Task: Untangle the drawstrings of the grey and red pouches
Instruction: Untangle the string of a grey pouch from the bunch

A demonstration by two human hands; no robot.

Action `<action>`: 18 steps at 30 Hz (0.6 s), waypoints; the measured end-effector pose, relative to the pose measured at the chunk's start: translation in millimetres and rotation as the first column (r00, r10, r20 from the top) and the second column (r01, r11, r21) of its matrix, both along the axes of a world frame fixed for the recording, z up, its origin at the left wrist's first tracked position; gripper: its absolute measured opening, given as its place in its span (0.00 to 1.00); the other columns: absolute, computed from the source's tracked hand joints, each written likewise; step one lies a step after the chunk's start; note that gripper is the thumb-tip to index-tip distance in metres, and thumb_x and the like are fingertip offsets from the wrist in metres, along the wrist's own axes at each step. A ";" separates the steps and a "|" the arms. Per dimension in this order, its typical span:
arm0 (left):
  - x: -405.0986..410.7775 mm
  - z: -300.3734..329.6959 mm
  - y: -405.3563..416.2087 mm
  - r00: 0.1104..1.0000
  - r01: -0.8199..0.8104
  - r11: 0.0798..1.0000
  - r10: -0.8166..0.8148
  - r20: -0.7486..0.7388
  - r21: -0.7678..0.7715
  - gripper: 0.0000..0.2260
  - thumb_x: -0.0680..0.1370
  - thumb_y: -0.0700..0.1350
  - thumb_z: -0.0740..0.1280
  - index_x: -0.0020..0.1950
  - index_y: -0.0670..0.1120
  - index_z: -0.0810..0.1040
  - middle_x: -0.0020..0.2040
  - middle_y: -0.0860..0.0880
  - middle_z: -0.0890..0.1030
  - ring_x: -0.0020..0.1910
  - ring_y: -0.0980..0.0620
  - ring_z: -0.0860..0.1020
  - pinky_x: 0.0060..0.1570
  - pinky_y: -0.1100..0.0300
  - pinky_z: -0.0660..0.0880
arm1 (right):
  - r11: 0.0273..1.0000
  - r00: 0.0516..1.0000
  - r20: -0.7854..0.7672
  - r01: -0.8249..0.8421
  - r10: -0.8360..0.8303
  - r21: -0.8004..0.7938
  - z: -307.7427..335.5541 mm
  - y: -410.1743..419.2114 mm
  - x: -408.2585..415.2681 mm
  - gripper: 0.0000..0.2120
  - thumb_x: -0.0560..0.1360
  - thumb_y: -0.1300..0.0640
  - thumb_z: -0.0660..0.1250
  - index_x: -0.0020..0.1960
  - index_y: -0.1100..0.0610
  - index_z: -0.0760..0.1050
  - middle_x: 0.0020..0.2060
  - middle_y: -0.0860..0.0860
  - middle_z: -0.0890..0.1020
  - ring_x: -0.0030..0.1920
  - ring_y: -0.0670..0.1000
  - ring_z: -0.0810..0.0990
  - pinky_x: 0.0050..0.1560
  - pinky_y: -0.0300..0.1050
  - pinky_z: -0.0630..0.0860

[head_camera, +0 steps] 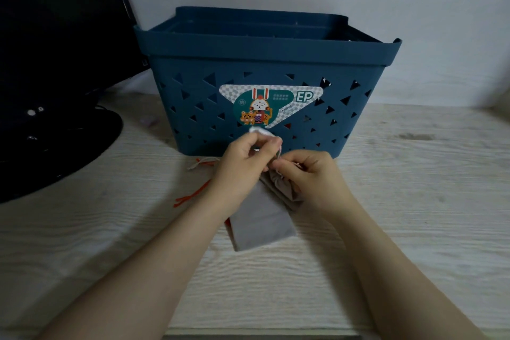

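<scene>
Worktop with blue basket just beyond the fingers. Grey pouch hangs below both hands, its gathered neck at the fingertips; of the red pouch only a sliver shows behind it. Red cord trails left of the left hand. Untangling appears unfinished: cords meet at the hands. Left fingers pinch the pale grey cord; right hand curls, pinching cord at the neck.
</scene>
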State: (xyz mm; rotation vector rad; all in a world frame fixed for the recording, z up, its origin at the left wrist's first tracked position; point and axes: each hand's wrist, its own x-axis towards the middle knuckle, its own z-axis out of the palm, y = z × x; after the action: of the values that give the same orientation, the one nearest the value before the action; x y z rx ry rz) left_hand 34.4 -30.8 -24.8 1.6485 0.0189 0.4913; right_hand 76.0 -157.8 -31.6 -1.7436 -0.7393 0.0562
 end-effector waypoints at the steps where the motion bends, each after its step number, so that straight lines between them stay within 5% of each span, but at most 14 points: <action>1: -0.3 0.0 -0.3 0.999 0.039 0.999 -0.039 -0.020 -0.011 0.06 0.77 0.41 0.65 0.40 0.49 0.76 0.32 0.56 0.76 0.30 0.62 0.72 0.35 0.69 0.69 | 0.999 0.999 -0.031 0.021 -0.020 0.027 -0.1 0.4 0.6 0.10 0.75 0.60 0.67 0.37 0.63 0.80 0.22 0.44 0.74 0.25 0.41 0.68 0.28 0.33 0.64; 7: 2.1 -6.4 -1.4 0.998 0.058 0.986 -0.057 -0.010 0.157 0.14 0.71 0.36 0.71 0.46 0.56 0.76 0.41 0.54 0.79 0.39 0.58 0.76 0.46 0.63 0.75 | 0.961 0.957 -0.291 0.072 0.009 0.266 2.3 -1.0 4.2 0.11 0.76 0.60 0.64 0.43 0.68 0.78 0.40 0.72 0.78 0.38 0.57 0.72 0.38 0.48 0.69; 11: 2.6 -6.3 -3.1 0.999 0.035 0.981 -0.031 -0.026 0.190 0.11 0.72 0.35 0.70 0.44 0.52 0.78 0.38 0.55 0.79 0.36 0.63 0.77 0.45 0.66 0.75 | 0.970 0.960 -0.274 0.125 -0.065 0.209 1.2 0.8 5.4 0.11 0.76 0.60 0.64 0.42 0.67 0.78 0.33 0.58 0.79 0.35 0.51 0.73 0.39 0.44 0.70; 18: 5.2 -10.4 -3.0 0.993 -0.090 0.983 0.101 -0.063 0.158 0.07 0.72 0.36 0.71 0.44 0.48 0.82 0.36 0.52 0.81 0.37 0.55 0.79 0.46 0.57 0.76 | 0.939 0.952 -0.108 0.301 -0.286 0.165 -2.0 5.2 2.6 0.11 0.76 0.59 0.65 0.36 0.55 0.79 0.28 0.44 0.79 0.30 0.42 0.72 0.35 0.42 0.69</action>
State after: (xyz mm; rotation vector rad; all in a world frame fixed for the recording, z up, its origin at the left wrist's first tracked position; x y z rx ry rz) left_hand 39.6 -33.8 -35.2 1.8237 0.1156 0.5173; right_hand 78.6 -152.5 -33.7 -1.6501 -0.4035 -0.1381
